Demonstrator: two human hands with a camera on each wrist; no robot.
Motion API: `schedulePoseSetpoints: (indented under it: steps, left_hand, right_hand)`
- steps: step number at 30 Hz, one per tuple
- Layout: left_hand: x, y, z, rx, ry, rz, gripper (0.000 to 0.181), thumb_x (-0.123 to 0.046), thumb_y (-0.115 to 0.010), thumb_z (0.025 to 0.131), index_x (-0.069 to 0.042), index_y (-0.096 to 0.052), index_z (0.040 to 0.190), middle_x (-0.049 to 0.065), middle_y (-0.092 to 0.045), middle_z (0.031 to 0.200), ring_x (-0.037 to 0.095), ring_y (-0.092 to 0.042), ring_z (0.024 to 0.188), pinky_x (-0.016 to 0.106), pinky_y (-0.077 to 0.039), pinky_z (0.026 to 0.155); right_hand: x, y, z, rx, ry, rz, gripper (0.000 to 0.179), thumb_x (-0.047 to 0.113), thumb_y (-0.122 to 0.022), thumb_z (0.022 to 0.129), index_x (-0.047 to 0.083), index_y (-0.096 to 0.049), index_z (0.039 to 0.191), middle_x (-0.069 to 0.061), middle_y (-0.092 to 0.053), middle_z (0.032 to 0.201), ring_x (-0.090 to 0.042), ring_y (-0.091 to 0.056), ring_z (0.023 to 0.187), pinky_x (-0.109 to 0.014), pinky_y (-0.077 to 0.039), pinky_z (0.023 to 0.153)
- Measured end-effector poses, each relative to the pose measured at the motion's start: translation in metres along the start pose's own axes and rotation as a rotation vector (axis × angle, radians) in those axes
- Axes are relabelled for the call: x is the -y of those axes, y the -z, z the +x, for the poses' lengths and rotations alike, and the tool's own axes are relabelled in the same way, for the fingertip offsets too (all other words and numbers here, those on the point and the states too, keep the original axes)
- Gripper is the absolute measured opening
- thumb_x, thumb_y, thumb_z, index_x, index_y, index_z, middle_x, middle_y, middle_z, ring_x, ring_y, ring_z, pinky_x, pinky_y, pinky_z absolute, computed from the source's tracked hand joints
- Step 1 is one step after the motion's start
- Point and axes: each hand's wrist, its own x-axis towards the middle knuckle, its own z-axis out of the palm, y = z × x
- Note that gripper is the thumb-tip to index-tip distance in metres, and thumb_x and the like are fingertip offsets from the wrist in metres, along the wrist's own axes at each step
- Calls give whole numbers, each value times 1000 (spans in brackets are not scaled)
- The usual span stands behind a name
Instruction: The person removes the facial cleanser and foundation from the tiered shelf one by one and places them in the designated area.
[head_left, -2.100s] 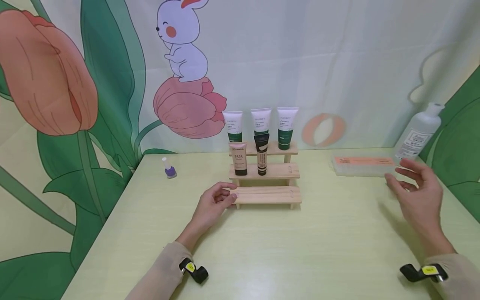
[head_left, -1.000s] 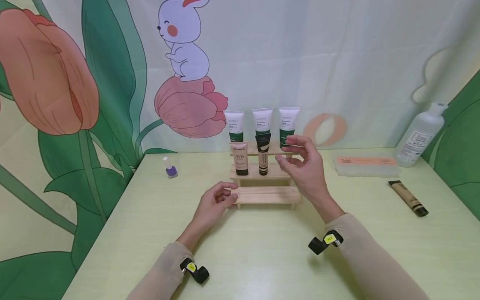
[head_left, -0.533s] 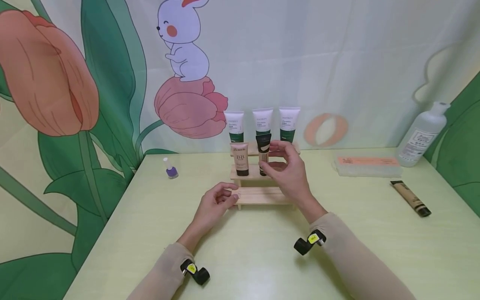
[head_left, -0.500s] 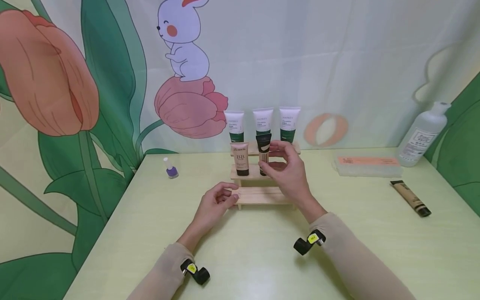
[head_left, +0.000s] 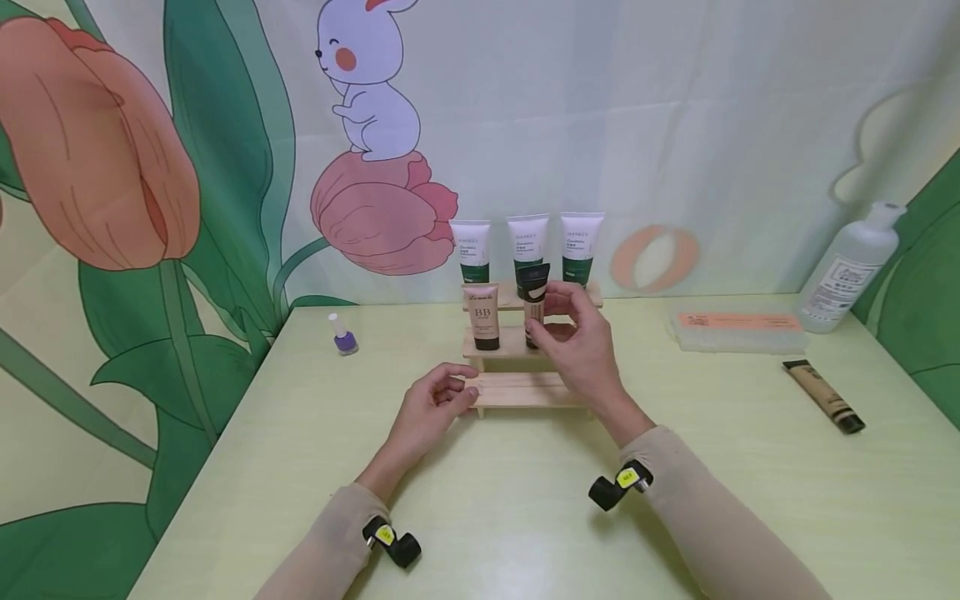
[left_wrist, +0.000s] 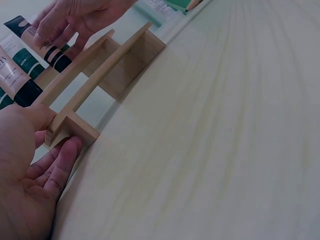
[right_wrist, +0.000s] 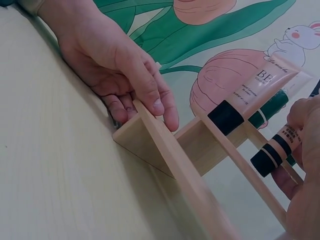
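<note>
My left hand (head_left: 429,410) grips the left end of the lowest step of a three-step wooden display stand (head_left: 528,392); the left wrist view shows the thumb above and fingers beneath. My right hand (head_left: 587,346) pinches a slim beige tube with black bands and a black crimped end (head_left: 534,283), at the right part of the middle step. It leans slightly, its cap end right at the step, partly hidden by the thumb. Left of it on that step stands a pink BB cream tube (head_left: 483,315). On the top step are three white-and-green cream tubes (head_left: 578,246).
A second beige-and-black tube (head_left: 823,396) lies on the table at the right. Behind it are a flat translucent case (head_left: 738,340) with an orange label and a white bottle (head_left: 847,271). Purple nail polish (head_left: 345,342) stands at the left. A printed curtain (head_left: 675,125) hangs behind.
My right hand has come left from beside the flat case, taken hold of the slim tube on the middle step and shifted it slightly right. My left hand has stayed on the stand.
</note>
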Motion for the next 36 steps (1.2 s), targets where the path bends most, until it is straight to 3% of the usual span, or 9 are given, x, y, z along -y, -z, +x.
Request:
schedulePoseSetpoints:
  steps: [8,17,36]
  left_hand:
    - [-1,0,0,3,4,12,25,-16,-78,107,-17,-76,133,12,-76,108,25,-75,91,25,-59,75]
    - [-3,0,-1,-2,4,11,25,-15,-77,107,-17,-76,132,12,-76,107,25,-75,90,25,-59,74]
    - [-1,0,0,-1,3,19,25,-16,-78,107,-17,-76,132,12,-76,107,25,-75,90,26,-59,75]
  right_hand:
    - [6,11,2,-35,17,-14,49,-3,-83,98,9,-64,141,-11,-71,121,-21,-70,108,-37,-64,92]
    - [8,33,3,-92,23,-12,45,-3,-82,98,6,-64,139,-11,-69,119,-21,-69,104,-26,-61,91]
    - [15,106,8,-245,71,-77,46,-6,-79,97,5,-66,140,0,-65,116,-20,-68,105,-22,-60,87]
